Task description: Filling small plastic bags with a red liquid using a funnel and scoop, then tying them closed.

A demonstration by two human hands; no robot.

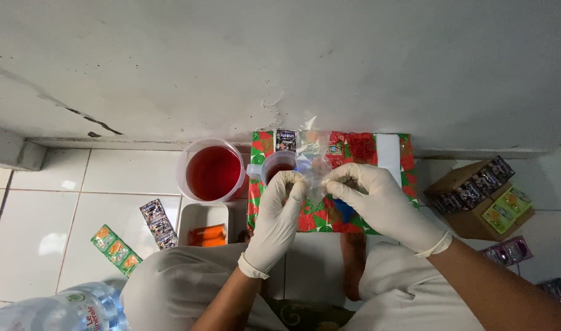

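Both my hands wear white gloves. My left hand (278,216) and my right hand (378,202) pinch the mouth of a small clear plastic bag (315,160) between them, above a box wrapped in red and green patterned paper (360,150). A small clear cup of red liquid (278,165) stands just behind my left hand. A blue object (343,209) shows under my right hand's fingers.
A large clear jug of red liquid (213,172) stands to the left by the wall. A white tray with orange pieces (205,225) lies below it. Strips of sachets (116,249) lie on the tiles. A cardboard box of sachets (478,197) sits right. A water bottle (60,309) is bottom left.
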